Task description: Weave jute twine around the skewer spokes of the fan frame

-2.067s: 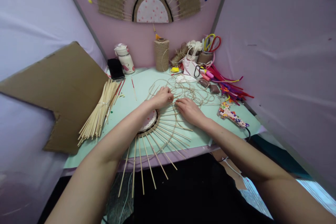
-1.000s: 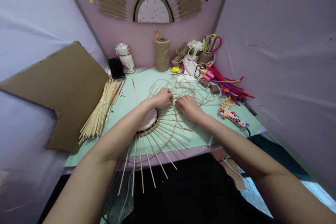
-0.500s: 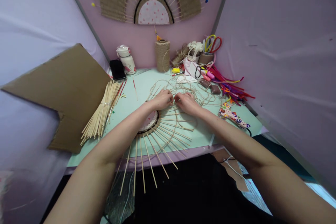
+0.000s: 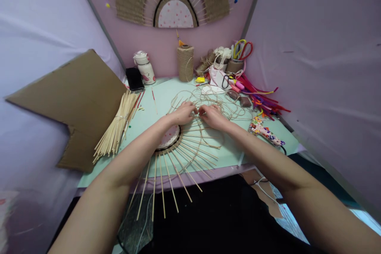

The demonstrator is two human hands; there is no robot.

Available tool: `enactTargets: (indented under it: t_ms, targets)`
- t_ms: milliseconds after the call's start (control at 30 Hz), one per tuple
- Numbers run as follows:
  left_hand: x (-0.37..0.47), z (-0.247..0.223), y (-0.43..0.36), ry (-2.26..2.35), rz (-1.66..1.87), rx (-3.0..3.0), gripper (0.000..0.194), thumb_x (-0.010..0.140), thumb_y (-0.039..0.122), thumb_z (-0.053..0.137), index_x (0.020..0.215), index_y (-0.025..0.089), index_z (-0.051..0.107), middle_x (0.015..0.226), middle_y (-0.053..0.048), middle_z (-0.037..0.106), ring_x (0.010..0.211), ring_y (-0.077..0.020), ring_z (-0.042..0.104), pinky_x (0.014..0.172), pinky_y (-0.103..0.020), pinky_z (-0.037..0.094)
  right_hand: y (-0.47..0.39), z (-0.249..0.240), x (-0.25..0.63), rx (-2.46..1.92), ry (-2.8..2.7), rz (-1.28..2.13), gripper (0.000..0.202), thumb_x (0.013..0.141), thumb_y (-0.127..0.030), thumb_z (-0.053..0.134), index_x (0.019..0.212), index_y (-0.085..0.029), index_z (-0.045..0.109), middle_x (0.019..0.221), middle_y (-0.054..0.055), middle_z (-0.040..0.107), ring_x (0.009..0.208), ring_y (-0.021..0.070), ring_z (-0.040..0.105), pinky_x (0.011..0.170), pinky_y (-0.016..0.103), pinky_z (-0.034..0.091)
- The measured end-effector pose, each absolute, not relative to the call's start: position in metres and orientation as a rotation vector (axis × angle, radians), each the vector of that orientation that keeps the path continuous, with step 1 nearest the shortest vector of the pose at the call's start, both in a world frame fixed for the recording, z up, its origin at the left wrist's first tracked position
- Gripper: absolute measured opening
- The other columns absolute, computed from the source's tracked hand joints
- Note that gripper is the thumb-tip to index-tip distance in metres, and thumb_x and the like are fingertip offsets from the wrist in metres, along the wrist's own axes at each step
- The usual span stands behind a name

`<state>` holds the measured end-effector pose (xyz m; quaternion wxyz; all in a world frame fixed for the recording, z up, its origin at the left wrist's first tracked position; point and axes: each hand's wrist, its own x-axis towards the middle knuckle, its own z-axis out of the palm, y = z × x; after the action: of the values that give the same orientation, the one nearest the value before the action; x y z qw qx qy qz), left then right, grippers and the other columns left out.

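Note:
A half-round piece with pink-dotted white fabric (image 4: 169,137) and a dark rim lies on the table under my left forearm. Thin wooden sticks (image 4: 178,172) fan out from it, some past the table's front edge. My left hand (image 4: 185,113) is bent over the far sticks, its fingertips pinched on thin twine. Close beside it, my right hand (image 4: 212,116) also pinches the twine, fingertips nearly meeting the left ones. Loose loops of twine (image 4: 235,112) spread behind and right of my hands. The strand between my fingertips is too small to follow.
A bundle of sticks (image 4: 114,131) and cardboard (image 4: 74,99) are at left. Behind stand a bottle (image 4: 145,69) and a twine spool (image 4: 185,63). To the right lie pipe cleaners (image 4: 264,99) and a patterned glue gun (image 4: 266,131). A finished fan (image 4: 131,4) hangs on the wall.
Both hands stay at the same spot on the far sticks, with only a slight shift of the fingers. The whole view has shifted a little.

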<state>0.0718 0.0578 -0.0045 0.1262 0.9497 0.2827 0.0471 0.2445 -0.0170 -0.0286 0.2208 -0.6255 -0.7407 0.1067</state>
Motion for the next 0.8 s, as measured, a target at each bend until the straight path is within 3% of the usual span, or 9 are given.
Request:
enactTargets:
  t_ms: [267, 567, 800]
  targets:
    - [0.063, -0.005, 0.055, 0.956, 0.243, 2.744, 0.033, 0.076, 0.02, 0.057, 0.108, 0.017, 0.062, 0.116, -0.012, 0.057, 0.114, -0.0291, 0.05, 0.103, -0.044, 0.039, -0.016, -0.027, 0.246, -1.719, -2.079, 0.252, 0.02, 0.08, -0.012, 0.056, 0.098, -0.02, 0.062, 0.097, 0.005, 0.074, 0.099, 0.024, 0.063, 0.105, 0.045, 0.029]
    - [0.056, -0.003, 0.046, 1.054, 0.229, 2.707, 0.022, 0.08, 0.025, 0.059, 0.097, 0.019, 0.071, 0.109, -0.01, 0.059, 0.113, -0.0286, 0.051, 0.105, -0.043, 0.038, -0.017, -0.022, 0.242, -1.733, -2.172, 0.169, 0.013, 0.08, -0.017, 0.061, 0.088, -0.02, 0.07, 0.097, 0.007, 0.075, 0.1, 0.0261, 0.062, 0.105, 0.048, 0.027]
    - [0.07, -0.013, 0.04, 1.139, 0.251, 2.674, 0.025, 0.08, 0.028, 0.062, 0.1, 0.019, 0.073, 0.109, -0.011, 0.062, 0.115, -0.0287, 0.052, 0.103, -0.041, 0.04, -0.012, -0.025, 0.243, -1.741, -2.207, 0.139, 0.013, 0.082, -0.02, 0.06, 0.087, -0.02, 0.073, 0.096, 0.007, 0.075, 0.102, 0.0268, 0.062, 0.105, 0.049, 0.024]
